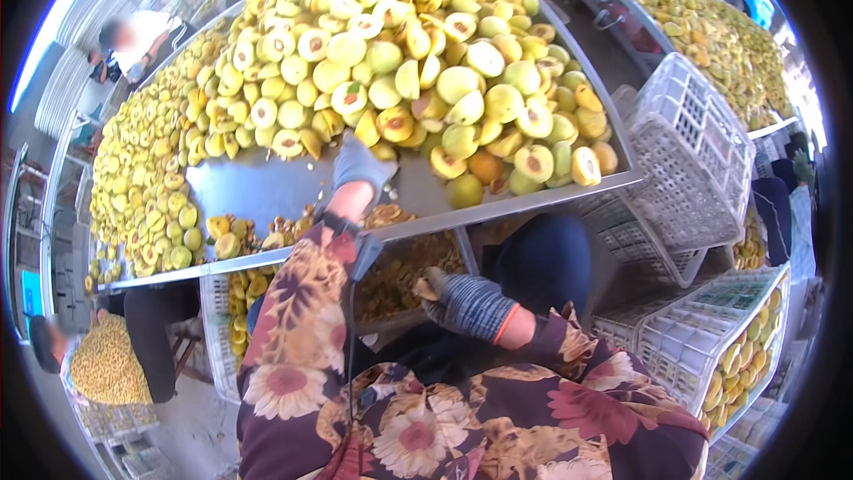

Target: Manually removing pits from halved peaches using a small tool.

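Halved yellow-green stone fruits point(346, 50), some with brown pit cavities showing, lie heaped on a metal-rimmed table point(246, 183). At the heap's near edge is my left hand point(363, 163) in a grey glove; its fingertips are against the fruit, and whether they grip any is hidden. Below the table's front rim, my right hand point(463, 303) wears a striped knit glove with an orange cuff. Its fingers are closed on a brownish piece of fruit point(424, 288). Under that hand sits a bin of brown scraps point(406, 273), partly covered by my arms.
White plastic crates point(693, 153) lean at the table's right corner; another crate point(673, 360) holds cut fruit. To the left, a crate point(216, 340) stands under the table. Other people sit at far left point(106, 360) and beyond the table point(136, 37). A second fruit-covered table point(700, 33) stands behind.
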The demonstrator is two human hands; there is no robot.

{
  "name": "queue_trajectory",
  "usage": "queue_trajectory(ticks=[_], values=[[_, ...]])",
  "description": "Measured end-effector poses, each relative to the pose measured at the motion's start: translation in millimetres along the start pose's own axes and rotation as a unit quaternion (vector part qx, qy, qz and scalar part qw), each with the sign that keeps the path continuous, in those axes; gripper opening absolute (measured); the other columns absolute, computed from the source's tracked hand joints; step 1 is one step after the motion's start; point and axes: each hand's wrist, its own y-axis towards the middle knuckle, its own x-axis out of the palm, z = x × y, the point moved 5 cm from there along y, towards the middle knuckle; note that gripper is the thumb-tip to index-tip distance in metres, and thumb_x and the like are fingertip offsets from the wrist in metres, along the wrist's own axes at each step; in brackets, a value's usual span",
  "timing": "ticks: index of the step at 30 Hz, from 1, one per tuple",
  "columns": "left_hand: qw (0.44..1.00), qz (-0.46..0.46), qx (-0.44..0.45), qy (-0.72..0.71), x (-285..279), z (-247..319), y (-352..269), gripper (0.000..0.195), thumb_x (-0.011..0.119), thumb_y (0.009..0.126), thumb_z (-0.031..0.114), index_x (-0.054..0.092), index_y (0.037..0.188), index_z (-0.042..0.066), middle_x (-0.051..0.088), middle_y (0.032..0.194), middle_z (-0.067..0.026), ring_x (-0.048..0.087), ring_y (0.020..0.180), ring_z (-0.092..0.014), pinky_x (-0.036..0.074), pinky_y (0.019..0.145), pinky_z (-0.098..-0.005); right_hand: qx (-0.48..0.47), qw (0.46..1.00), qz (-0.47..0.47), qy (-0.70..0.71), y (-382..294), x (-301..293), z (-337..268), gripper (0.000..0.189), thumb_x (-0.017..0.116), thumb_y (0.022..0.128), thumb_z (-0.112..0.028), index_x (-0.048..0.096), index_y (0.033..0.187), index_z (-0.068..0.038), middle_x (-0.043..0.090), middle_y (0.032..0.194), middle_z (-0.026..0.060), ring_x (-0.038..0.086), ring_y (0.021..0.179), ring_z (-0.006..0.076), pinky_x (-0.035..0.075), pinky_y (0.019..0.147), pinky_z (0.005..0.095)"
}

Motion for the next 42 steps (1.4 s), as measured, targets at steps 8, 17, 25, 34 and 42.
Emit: queue_trajectory(ticks=[8, 17, 25, 34, 42], values=[[0.808, -0.172, -0.075, -0.558, -58.4, -24.4, -70.0, 0.056, 0.070, 0.077, 0.031, 0.049, 0.117, -0.001, 0.062, 0.103, -0.0114, 0.063, 0.080, -0.017, 0.053, 0.069, -0.0332, 0.005, 0.998, 0.038, 0.041, 3.0, -31.8, -7.0, 0.022, 0.058, 0.086, -0.023, 0.052, 0.099, -0.006, 0.059, 0.088, 0.0188, 0.060, 0.072, 0.0374, 0.049, 0.062, 0.0451], [0.479, -0.175, -0.070, -0.857, -78.7, -11.3, -167.8, 0.043, 0.037, 0.096, 0.035, 0.050, 0.116, 0.000, 0.062, 0.096, -0.0158, 0.060, 0.082, -0.027, 0.048, 0.072, -0.0369, 0.119, 0.906, 0.072, 0.401, 45.1, -28.1, -40.6, 0.017, 0.059, 0.089, -0.014, 0.055, 0.103, -0.006, 0.053, 0.072, -0.0042, 0.045, 0.052, 0.0023, 0.038, 0.044, 0.0187], [0.660, -0.112, 0.063, -0.740, -75.5, -50.2, -185.8, 0.048, 0.067, 0.076, -0.005, 0.045, 0.119, -0.003, 0.062, 0.112, -0.0119, 0.061, 0.099, -0.016, 0.050, 0.087, -0.0276, 0.018, 0.972, 0.148, 0.181, 50.2, -17.9, -74.7, 0.028, 0.063, 0.084, -0.018, 0.055, 0.105, 0.000, 0.064, 0.081, 0.0160, 0.064, 0.073, 0.0290, 0.050, 0.064, 0.0362], [0.886, 0.137, 0.278, -0.344, -80.0, -59.0, -200.0, 0.035, 0.055, 0.089, 0.008, 0.044, 0.121, -0.003, 0.058, 0.111, -0.0135, 0.059, 0.098, -0.027, 0.047, 0.088, -0.0370, -0.003, 0.993, 0.017, -0.115, 43.6, 6.5, -90.9, 0.036, 0.057, 0.086, -0.026, 0.052, 0.110, 0.000, 0.058, 0.098, 0.0232, 0.059, 0.087, 0.0400, 0.048, 0.074, 0.0442], [0.893, 0.158, 0.282, -0.313, -76.5, -55.9, -198.1, 0.034, 0.056, 0.084, 0.001, 0.046, 0.117, -0.003, 0.059, 0.104, -0.0156, 0.060, 0.092, -0.029, 0.047, 0.082, -0.0366, 0.050, 0.994, -0.022, -0.092, 49.4, 16.3, -76.0, 0.034, 0.056, 0.085, -0.022, 0.050, 0.111, 0.000, 0.060, 0.093, 0.0247, 0.059, 0.086, 0.0410, 0.047, 0.073, 0.0458]])
